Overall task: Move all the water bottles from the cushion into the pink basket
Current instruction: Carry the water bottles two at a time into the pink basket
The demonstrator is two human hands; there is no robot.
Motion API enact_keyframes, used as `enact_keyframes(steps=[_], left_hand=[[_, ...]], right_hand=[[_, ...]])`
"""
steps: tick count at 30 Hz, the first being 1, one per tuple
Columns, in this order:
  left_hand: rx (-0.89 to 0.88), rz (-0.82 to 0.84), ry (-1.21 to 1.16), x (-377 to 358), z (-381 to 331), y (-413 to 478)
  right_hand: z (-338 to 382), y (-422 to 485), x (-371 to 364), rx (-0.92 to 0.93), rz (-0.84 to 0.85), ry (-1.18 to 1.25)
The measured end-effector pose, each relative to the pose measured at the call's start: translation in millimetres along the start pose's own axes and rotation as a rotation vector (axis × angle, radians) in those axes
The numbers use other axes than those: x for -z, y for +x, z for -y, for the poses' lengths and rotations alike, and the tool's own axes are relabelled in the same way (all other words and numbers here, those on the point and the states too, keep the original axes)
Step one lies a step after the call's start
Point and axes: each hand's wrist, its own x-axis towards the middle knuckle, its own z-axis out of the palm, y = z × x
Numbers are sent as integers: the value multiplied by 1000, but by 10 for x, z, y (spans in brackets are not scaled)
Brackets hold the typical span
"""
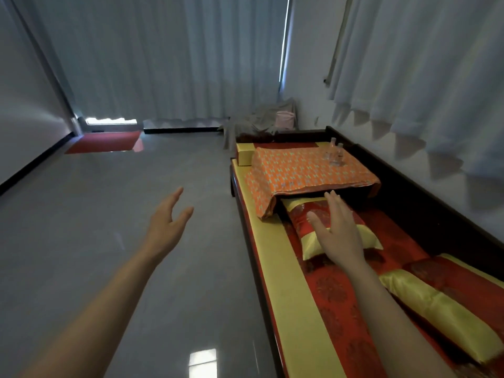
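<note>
A few clear water bottles stand close together on the far right part of an orange patterned cushion on a long dark wooden bench. The pink basket sits beyond the bench's far end, on a seat draped in grey cloth. My left hand is held out over the grey floor, fingers straight and empty. Nearer than the cushion, my right hand reaches forward above a red and gold pillow, fingers straight, holding nothing. Both hands are well short of the bottles.
The bench runs along the right wall under white curtains, with a red and yellow mat and another red and gold pillow near me. A yellow box lies left of the cushion. Grey floor spreads left, with a red doormat far off.
</note>
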Motion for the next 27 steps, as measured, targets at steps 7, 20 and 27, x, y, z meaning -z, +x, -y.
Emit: enact_keyframes(steps=[7, 20, 27], left_hand=[[-4, 46, -39, -151, 366, 1604], [-69, 204, -11, -533, 1261, 4805], [-172, 321, 4, -1285, 1149, 6420]], right_hand=[[136, 1439, -773, -41, 34, -23], [329, 3856, -2157, -132, -57, -57], [140, 5069, -2467, -230, -140, -133]])
